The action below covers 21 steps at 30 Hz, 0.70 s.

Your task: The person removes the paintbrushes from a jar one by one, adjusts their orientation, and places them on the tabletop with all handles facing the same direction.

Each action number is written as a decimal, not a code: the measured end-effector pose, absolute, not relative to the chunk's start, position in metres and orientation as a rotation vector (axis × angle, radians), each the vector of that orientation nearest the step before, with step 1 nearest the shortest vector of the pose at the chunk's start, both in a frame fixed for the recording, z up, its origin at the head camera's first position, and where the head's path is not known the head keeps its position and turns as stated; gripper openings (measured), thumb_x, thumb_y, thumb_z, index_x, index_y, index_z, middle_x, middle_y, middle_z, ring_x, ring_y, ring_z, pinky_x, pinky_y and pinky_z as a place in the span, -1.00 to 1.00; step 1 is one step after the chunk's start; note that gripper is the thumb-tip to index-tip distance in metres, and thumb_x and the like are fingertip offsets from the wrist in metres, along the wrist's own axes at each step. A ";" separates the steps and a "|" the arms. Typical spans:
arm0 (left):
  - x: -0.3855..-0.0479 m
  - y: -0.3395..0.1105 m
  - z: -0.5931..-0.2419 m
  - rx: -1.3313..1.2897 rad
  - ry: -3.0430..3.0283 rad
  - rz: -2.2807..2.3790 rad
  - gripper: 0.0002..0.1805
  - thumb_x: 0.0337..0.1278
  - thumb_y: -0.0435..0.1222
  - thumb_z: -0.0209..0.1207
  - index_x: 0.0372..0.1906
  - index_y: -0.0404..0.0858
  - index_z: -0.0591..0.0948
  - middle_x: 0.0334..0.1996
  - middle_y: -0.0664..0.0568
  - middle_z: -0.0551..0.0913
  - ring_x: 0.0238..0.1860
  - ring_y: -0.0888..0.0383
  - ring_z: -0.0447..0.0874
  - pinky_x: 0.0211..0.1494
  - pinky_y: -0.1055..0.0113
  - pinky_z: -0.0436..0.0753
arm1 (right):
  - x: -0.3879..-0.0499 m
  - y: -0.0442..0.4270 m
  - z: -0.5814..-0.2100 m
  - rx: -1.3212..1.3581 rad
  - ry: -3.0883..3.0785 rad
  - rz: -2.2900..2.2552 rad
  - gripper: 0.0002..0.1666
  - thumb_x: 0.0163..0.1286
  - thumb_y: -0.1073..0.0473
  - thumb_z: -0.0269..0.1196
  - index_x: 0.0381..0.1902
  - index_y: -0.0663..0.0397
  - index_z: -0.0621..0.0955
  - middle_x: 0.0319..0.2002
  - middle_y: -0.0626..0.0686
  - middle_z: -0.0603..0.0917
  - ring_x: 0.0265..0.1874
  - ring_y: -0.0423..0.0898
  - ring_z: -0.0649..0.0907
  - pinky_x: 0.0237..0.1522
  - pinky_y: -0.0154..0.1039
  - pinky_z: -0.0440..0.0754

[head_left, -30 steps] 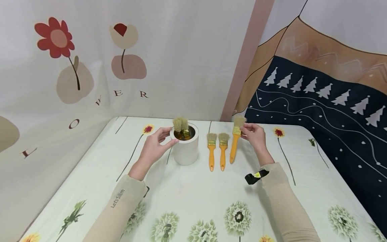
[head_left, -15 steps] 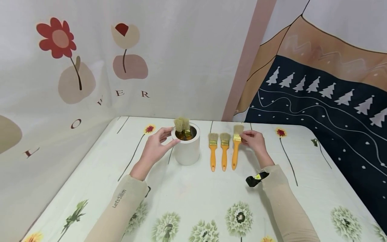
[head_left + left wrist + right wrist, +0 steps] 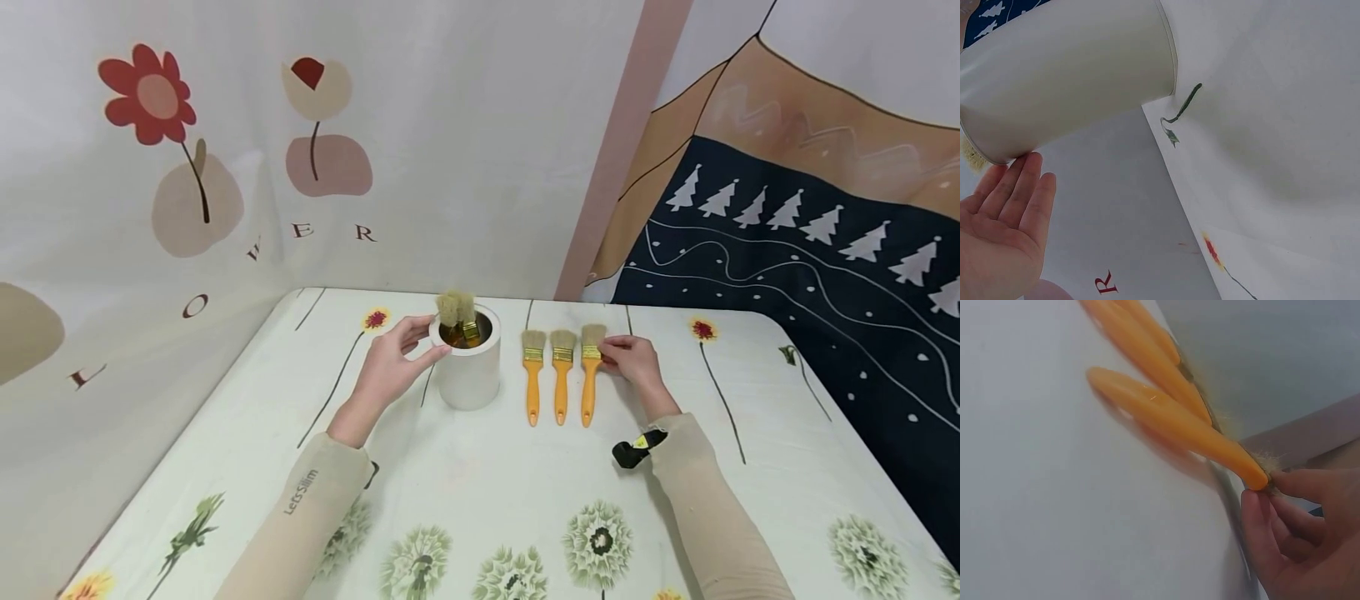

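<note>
My left hand touches the rim of a white cylindrical pot, thumb at the front and fingers at the left side. In the left wrist view those fingers look nearly straight against the pot's edge. Brushes with pale bristles stand head up inside the pot. With thumb and fingertips, my right hand pinches the metal band of a paintbrush that has an orange handle. Two matching paintbrushes, the middle one and the left one, lie parallel beside it, bristles away from me.
A white tablecloth printed with flowers covers the table. Behind stands a pale curtain with flower prints, and to the right hangs a dark cloth with tree prints. A black strap circles my right wrist.
My right hand has lowered the right-hand paintbrush to the table, toward me and in line with the other two. The left hand stays at the pot's rim.
</note>
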<state>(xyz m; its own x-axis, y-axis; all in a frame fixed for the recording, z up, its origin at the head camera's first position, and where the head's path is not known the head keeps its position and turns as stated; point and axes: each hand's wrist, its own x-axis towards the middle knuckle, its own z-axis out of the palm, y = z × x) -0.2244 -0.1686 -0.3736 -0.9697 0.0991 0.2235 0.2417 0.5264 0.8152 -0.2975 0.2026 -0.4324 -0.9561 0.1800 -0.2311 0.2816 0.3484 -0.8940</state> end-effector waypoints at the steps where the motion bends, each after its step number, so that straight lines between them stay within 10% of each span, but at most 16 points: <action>1: -0.224 -0.169 -0.374 -0.291 -2.611 -1.429 -0.35 0.19 -0.08 0.36 0.32 -0.25 0.48 0.28 -0.18 0.59 0.33 -0.05 0.55 0.44 0.07 0.53 | -0.298 0.203 -0.433 0.429 2.498 -1.691 -0.53 0.49 0.18 0.18 0.25 0.33 0.53 0.14 0.29 0.61 -0.44 -0.42 0.60 -0.32 -0.54 0.72; 21: -0.225 -0.169 -0.374 -0.296 -2.609 -1.419 -0.36 0.20 -0.11 0.36 0.32 -0.27 0.49 0.27 -0.19 0.59 0.32 -0.05 0.56 0.43 0.07 0.54 | -0.296 0.202 -0.439 0.427 2.490 -1.671 -0.54 0.48 0.21 0.19 0.26 0.31 0.52 0.21 0.30 0.58 -0.44 -0.41 0.63 -0.31 -0.54 0.72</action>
<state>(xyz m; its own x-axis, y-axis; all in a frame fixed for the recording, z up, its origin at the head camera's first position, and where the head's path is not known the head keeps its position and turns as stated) -0.2248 -0.1694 -0.3742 -0.9681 0.0977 0.2306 0.2467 0.5310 0.8107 -0.2964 0.2018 -0.4387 -0.9541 0.1689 -0.2473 0.2929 0.3533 -0.8885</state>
